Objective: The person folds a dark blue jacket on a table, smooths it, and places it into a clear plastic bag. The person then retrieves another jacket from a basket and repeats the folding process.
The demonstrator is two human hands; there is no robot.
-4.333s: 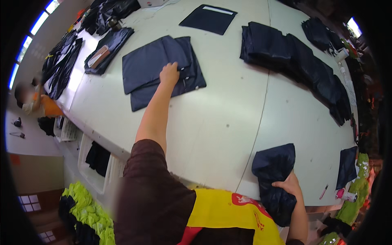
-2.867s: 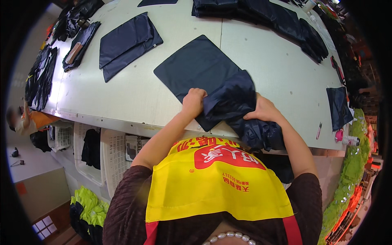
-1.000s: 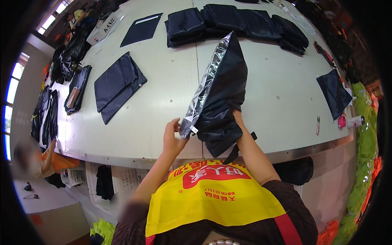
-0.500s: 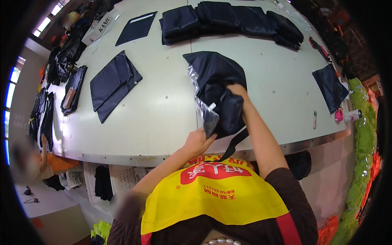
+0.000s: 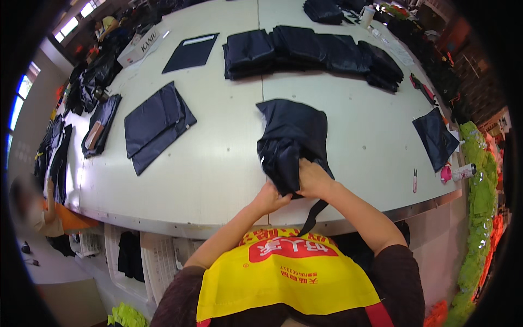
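A dark, bag-like piece of fabric (image 5: 294,128) lies bunched on the pale table in front of me, its far end spread toward the middle. My left hand (image 5: 271,198) pinches its near lower edge. Just to the right, my right hand (image 5: 314,180) grips the near folds, fingers partly hidden in the cloth. A black strap (image 5: 312,217) hangs from it over the table's front edge, in front of my yellow apron (image 5: 294,278). To the left lies a folded dark fabric piece (image 5: 158,125).
Folded dark pieces form a long row of stacks (image 5: 297,52) at the back. A flat dark piece (image 5: 192,53) lies far left, another (image 5: 436,139) at right. Near the right edge are small snips (image 5: 415,181) and a can (image 5: 464,172). Another person (image 5: 46,210) works at far left.
My right hand has drawn nearer to me and closer to the left. The fabric has been folded over, covering its silvery lining. The view now takes in more of the table's far end.
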